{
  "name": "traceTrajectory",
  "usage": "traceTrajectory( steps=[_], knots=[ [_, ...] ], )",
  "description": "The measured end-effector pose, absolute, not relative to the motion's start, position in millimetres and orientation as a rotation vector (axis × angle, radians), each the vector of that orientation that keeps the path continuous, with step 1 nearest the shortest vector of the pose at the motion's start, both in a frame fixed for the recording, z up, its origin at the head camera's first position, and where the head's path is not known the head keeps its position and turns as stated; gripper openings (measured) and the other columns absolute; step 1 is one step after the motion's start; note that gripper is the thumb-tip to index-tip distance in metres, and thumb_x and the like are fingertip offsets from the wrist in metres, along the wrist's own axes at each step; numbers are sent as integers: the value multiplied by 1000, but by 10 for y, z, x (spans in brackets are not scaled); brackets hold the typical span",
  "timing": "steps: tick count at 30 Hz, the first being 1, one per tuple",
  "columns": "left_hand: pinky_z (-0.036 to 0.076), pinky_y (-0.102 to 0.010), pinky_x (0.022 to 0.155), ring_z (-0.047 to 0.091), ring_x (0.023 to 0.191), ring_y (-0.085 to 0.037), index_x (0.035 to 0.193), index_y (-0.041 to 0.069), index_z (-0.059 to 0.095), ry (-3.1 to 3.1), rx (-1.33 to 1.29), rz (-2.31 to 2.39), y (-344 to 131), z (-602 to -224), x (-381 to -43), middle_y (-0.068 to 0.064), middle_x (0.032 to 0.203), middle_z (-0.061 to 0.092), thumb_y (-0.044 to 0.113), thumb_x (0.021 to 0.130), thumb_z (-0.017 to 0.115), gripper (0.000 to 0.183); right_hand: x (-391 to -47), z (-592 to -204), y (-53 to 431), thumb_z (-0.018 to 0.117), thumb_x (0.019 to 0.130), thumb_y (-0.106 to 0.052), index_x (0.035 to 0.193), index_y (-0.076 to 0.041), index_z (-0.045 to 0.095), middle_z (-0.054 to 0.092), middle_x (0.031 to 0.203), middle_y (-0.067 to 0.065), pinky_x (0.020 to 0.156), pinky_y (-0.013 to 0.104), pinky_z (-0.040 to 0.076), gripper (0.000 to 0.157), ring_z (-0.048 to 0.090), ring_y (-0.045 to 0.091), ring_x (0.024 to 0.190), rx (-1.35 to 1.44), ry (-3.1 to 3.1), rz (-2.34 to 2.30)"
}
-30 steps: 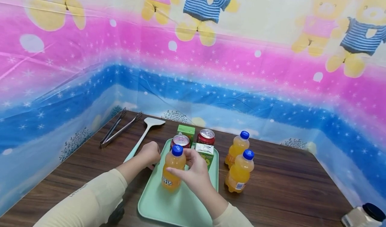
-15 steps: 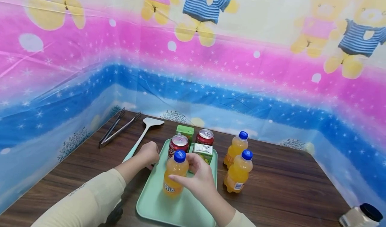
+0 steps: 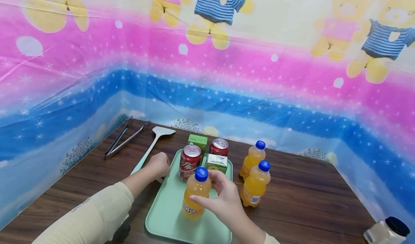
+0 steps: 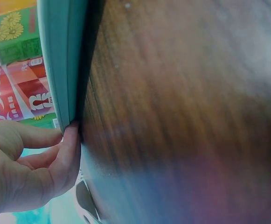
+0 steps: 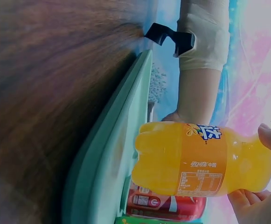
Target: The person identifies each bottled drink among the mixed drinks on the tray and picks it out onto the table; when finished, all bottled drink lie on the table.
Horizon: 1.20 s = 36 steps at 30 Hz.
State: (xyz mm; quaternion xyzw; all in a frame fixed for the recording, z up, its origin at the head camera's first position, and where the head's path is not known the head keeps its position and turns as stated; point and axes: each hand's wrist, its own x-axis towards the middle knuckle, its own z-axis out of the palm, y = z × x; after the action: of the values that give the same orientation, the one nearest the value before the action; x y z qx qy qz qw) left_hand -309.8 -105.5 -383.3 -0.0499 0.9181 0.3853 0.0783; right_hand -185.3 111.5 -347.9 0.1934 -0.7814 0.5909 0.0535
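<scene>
My right hand [image 3: 225,197] holds an orange soda bottle [image 3: 197,191] upright, thumb on one side and fingers on the other. The bottle has a blue cap and sits over the middle of a pale green tray [image 3: 159,218]; its base is close to the tray's surface in the right wrist view. At the tray's left rim, my left hand [image 3: 159,165] pinches the edge between thumb and fingers, as the left wrist view shows [image 4: 37,163]. Beyond the held bottle stand a red soda can [image 3: 190,165] and a green drink carton [image 3: 216,163].
Behind these are another red can [image 3: 219,147] and a green carton [image 3: 197,140]. Two more orange soda bottles [image 3: 255,184] stand right of the tray. Metal tongs [image 3: 126,139] and a white spatula [image 3: 162,130] lie at the back left, a black-lidded jar [image 3: 386,231] front right.
My right hand has brought the orange soda bottle toward me and to the right over the tray, uncovering the front red can. My left hand has stayed at the tray's rim.
</scene>
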Motion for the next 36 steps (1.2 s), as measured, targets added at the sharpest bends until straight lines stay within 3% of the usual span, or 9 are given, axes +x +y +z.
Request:
traceTrajectory(
  steps=[7, 16, 23, 36],
  knots=[
    [56, -29, 46, 61, 63, -21, 79, -3, 63, 2756, -128, 1153, -1064, -3841, -3081, -13, 81, 56, -9, 79, 55, 10, -1799, -3472, 1235, 83, 70, -20, 116, -7, 57, 61, 113, 4, 92, 26, 49, 55, 59, 16, 102, 586, -2375, 1792],
    [56, -28, 46, 61, 60, -20, 74, -2, 62, 2772, -127, 1135, -1067, -3838, -3069, -13, 77, 55, -10, 77, 58, 9, -1705, -3436, 1401, 84, 69, -28, 115, -11, 57, 60, 113, 2, 94, 26, 47, 57, 59, 15, 105, 582, -2399, 1788],
    [56, -29, 46, 60, 59, -20, 72, -2, 61, 2770, -142, 1142, -1055, -3840, -3073, -13, 76, 54, -10, 78, 57, 11, -1638, -3426, 1530, 84, 67, -18, 114, -8, 56, 61, 112, 3, 93, 27, 48, 56, 60, 18, 104, 585, -2353, 1819],
    [56, -30, 46, 60, 59, -21, 73, -2, 61, 2770, -154, 1138, -1054, -3828, -3065, -13, 78, 54, -9, 79, 59, 9, -1532, -3400, 1727, 85, 67, -18, 113, -10, 57, 64, 108, 4, 85, 29, 53, 55, 62, 17, 98, 315, -2398, 1810]
  ],
)
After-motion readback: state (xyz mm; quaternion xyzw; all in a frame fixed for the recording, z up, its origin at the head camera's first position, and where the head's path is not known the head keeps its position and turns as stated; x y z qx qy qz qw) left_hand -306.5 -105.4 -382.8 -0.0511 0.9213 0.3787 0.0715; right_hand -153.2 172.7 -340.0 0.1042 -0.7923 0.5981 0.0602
